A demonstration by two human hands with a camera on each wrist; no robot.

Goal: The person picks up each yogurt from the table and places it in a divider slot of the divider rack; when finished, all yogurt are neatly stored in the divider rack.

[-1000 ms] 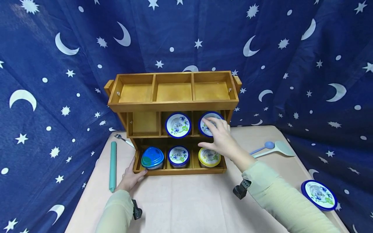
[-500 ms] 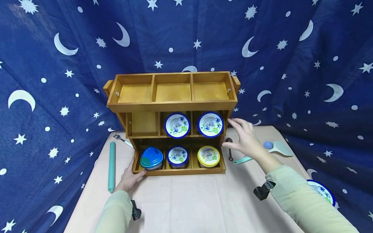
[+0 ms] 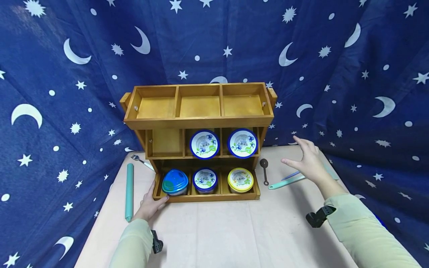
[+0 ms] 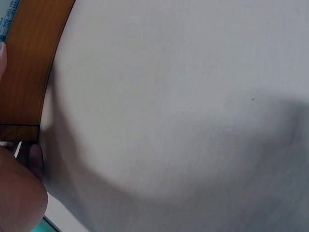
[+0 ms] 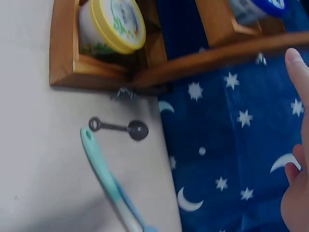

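A three-tier wooden rack (image 3: 198,122) stands at the back of the table. My left hand (image 3: 149,205) holds its lower left corner, thumb at the front and fingers round the side. On the bottom tier sit a blue-lidded container (image 3: 175,181), a small blue-rimmed tub (image 3: 205,179) and a yellow-lidded tub (image 3: 240,179). The middle tier bears two larger blue-rimmed tubs, one in the centre (image 3: 205,144) and one at right (image 3: 242,143). Right of the rack, my right hand (image 3: 310,163) hovers with fingers spread, holding nothing, over a mint-handled turner (image 3: 286,182), partly hiding it.
A dark measuring spoon (image 3: 264,172) lies right of the rack, near a blue-handled utensil (image 3: 290,175). On the left are a rolled teal mat (image 3: 129,192) and a fork (image 3: 142,161). A blue star-patterned curtain (image 3: 197,41) hangs behind.
My right hand has moved away from the middle tier's right tub, out to the right above the utensils. The left hand stays at the rack's corner.
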